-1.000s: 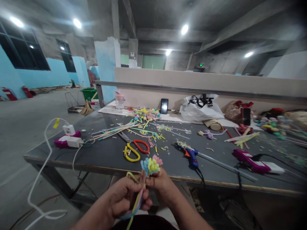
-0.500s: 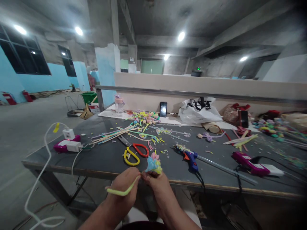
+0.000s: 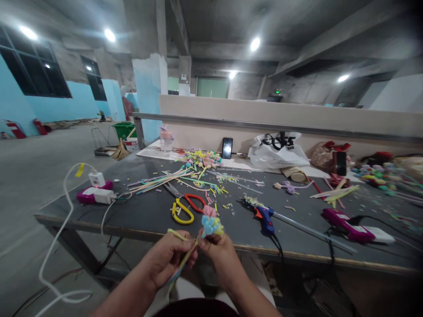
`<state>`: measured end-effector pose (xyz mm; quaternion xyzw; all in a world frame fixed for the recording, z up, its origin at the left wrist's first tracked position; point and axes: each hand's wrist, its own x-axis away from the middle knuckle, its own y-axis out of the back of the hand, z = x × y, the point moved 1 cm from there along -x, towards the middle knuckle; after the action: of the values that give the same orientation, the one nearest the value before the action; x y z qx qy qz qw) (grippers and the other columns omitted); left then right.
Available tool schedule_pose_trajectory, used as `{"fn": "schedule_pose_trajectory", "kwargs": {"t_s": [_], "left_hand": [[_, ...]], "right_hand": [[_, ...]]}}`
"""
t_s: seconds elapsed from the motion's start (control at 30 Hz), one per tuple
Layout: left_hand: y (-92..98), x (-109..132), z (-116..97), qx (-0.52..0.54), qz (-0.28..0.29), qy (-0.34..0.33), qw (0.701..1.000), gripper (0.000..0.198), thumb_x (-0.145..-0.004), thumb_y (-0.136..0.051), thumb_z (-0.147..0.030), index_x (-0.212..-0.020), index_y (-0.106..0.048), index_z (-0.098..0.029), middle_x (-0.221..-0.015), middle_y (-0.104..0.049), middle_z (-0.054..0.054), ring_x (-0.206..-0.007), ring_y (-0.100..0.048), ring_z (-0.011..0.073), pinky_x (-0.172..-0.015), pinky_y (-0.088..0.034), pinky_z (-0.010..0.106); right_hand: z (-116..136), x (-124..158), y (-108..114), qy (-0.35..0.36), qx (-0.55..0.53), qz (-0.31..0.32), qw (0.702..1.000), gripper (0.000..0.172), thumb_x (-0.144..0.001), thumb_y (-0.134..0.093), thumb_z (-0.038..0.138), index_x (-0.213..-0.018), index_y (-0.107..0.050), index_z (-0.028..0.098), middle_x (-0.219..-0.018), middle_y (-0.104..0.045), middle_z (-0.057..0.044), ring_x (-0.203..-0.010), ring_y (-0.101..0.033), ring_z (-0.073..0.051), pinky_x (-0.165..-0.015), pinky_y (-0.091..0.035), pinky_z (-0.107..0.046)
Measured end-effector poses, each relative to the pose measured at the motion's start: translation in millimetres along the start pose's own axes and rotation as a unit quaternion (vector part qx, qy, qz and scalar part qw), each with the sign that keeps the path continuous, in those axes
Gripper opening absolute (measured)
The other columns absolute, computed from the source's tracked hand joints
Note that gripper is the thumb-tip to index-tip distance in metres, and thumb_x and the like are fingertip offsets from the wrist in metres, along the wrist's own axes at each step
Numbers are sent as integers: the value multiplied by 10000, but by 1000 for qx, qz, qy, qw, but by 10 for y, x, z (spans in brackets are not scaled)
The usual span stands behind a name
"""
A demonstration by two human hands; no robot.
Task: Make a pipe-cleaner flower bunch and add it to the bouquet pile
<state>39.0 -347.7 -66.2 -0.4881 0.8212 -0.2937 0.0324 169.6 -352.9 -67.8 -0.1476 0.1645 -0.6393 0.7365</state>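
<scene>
Both my hands work close together just in front of the table's near edge (image 3: 139,232). My right hand (image 3: 220,253) pinches the base of a small fuzzy flower (image 3: 210,222) made of blue, yellow and pink pipe cleaner. My left hand (image 3: 167,259) is closed on a yellow-green pipe cleaner stem (image 3: 178,268) that runs down from the flower, one end poking up past my fingers. Scissors (image 3: 185,207) with a yellow and a red handle lie on the table right behind the flower.
A blue glue gun (image 3: 264,218) lies right of the scissors with its cord over the edge. Loose pipe cleaners (image 3: 165,178), cut bits, a phone (image 3: 226,147), a white bag (image 3: 277,149), purple power strips (image 3: 346,220) and a white cable (image 3: 62,211) are spread about.
My left hand has brought the yellow-green stem back in under the flower, from sticking out to the left. The flower sits slightly higher; my right hand keeps its pinch.
</scene>
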Motion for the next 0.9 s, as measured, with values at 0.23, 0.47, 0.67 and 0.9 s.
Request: {"fn": "schedule_pose_trajectory", "kwargs": {"t_s": [0.23, 0.47, 0.67, 0.9], "left_hand": [[-49, 28, 47, 45, 15, 12, 999, 80, -631, -583, -188, -612, -525, -137, -507, -524, -7, -458, -449, 84, -488, -324, 210], [-187, 152, -147, -366, -174, -253, 878, 158, -714, -554, -263, -591, -544, -165, -554, -510, -1, -552, -450, 126, -545, -324, 232], [-166, 164, -76, -496, -151, -375, 769, 150, -767, -488, -212, -726, -632, -192, -780, -612, 73, -774, -524, 192, -738, -355, 285], [-151, 12, 32, -199, -135, -161, 957, 246, -652, -623, -350, -563, -506, -153, -481, -441, -42, -482, -385, 89, -481, -281, 201]], "right_hand": [[-51, -12, 85, -29, -44, 69, 996, 194, -570, -732, 254, -664, -616, 130, -569, -583, 5, -547, -523, -115, -602, -400, -244], [-65, 33, -69, -36, -133, -17, 990, 239, -541, -758, 246, -709, -620, 146, -621, -600, -3, -575, -532, -122, -621, -410, -256], [-22, 123, -76, 1, -110, -88, 990, 298, -494, -778, 285, -706, -618, 150, -670, -604, -11, -669, -533, -149, -663, -403, -261], [-49, 78, 42, 28, -41, -90, 995, 263, -518, -764, 302, -667, -622, 139, -596, -584, 5, -576, -507, -125, -574, -400, -240]]}}
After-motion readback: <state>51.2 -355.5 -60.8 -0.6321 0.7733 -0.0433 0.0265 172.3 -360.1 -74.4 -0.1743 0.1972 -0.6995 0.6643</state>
